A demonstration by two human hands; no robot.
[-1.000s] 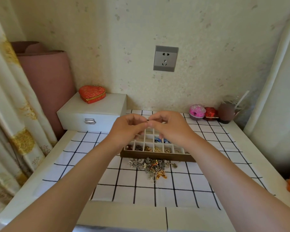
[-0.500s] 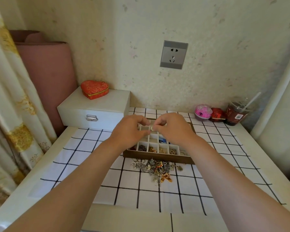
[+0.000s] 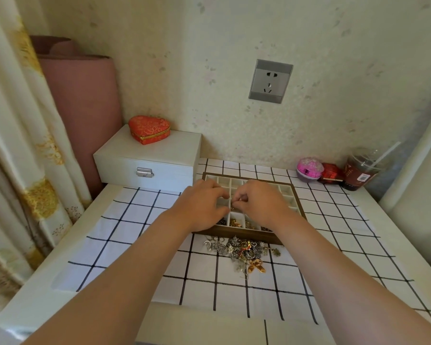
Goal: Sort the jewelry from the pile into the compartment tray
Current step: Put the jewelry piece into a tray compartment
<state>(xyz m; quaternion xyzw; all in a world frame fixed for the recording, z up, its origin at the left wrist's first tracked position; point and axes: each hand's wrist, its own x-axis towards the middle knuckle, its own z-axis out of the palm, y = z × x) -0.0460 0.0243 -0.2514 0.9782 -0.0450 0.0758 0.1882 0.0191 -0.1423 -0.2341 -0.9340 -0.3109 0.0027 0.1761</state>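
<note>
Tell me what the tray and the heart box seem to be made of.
The tray looks like dark wood, judging by its matte brown rim, with pale cells inside. The heart box seems covered in glossy red patterned fabric, with a gold seam.

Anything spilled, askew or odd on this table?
Nothing stands out. The jewelry pile lies loose on the checked cloth in front of the compartment tray, which sits flat. Left hand and right hand pinch a small piece over it.
</note>
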